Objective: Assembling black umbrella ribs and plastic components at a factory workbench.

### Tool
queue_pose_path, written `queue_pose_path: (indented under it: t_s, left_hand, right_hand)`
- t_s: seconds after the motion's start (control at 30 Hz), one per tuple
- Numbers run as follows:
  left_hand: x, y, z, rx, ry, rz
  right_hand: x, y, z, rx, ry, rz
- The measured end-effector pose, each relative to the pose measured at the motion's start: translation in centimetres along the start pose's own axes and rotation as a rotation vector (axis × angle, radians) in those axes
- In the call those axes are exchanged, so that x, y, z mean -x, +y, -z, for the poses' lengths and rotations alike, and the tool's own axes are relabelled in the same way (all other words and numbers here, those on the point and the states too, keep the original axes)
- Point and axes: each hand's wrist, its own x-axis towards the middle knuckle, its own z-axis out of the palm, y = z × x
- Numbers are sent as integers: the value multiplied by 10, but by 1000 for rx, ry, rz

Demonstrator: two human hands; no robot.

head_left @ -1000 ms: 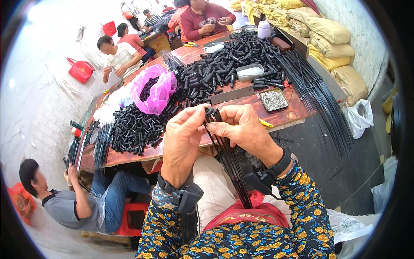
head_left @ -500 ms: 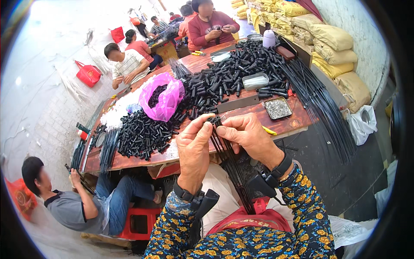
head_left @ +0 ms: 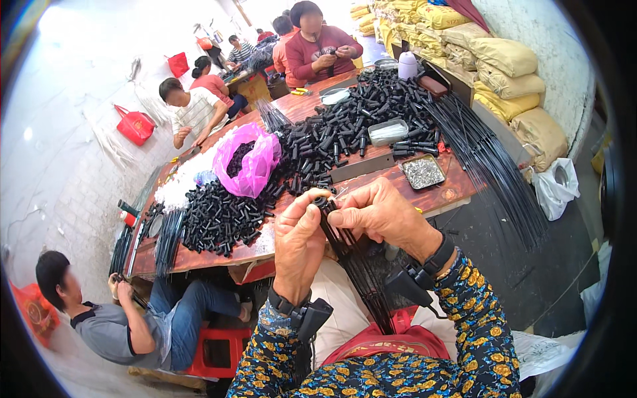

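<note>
My left hand (head_left: 296,242) is closed around the top of a bundle of thin black umbrella ribs (head_left: 358,278). The bundle slants down to my lap, its lower end against a red cloth (head_left: 388,348). At its upper end a black ring-shaped hub (head_left: 324,204) shows between my left thumb and fingers. Close beside the hub, my right hand (head_left: 391,215) has thumb and forefinger pinched together. A thin pale sliver shows near those fingertips, too small to name.
Beyond my hands, a wooden table (head_left: 438,205) carries heaped black plastic tubes (head_left: 222,209), a pink bag (head_left: 255,166), a flat metal bar (head_left: 361,168), a tin of small metal pieces (head_left: 423,172) and long black ribs (head_left: 494,159). A co-worker (head_left: 126,325) sits at left; others sit farther back.
My right fingertips have drawn slightly off the hub, and a pale sliver now shows by them. The bundle's top has tipped a little left. The co-worker at left has lowered their hands.
</note>
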Motion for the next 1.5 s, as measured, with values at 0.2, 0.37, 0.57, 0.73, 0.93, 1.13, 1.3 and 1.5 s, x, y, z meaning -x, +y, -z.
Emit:
queue_pose_path:
  t_s: [0.2,0.37,0.57,0.73,0.93,1.13,1.3,1.5]
  left_hand:
    - [1,3,4,96,-82,28]
    - [7,5,4,-30,-22,-33]
    - [8,9,4,-47,-44,-37]
    - [0,7,10,-21,-197,-66]
    - [-7,17,17,-224,-306,-103]
    - [-12,33,14,-307,-471,-61]
    - [-9,34,11,-357,-463,-112]
    - [2,33,-5,-505,-144,-101]
  right_hand:
    - [-1,-2,-3,46,-28,-65]
    - [3,-5,-10,69,6,15]
    - [-3,-4,-8,54,-92,-71]
    - [-9,-9,0,-49,-236,-107]
    - [-10,-11,1,-122,-355,-140]
    - [-15,-5,3,-191,-535,-124]
    - [-14,-2,4,-201,-557,-80]
    - [1,-12,-5,-42,-184,-135]
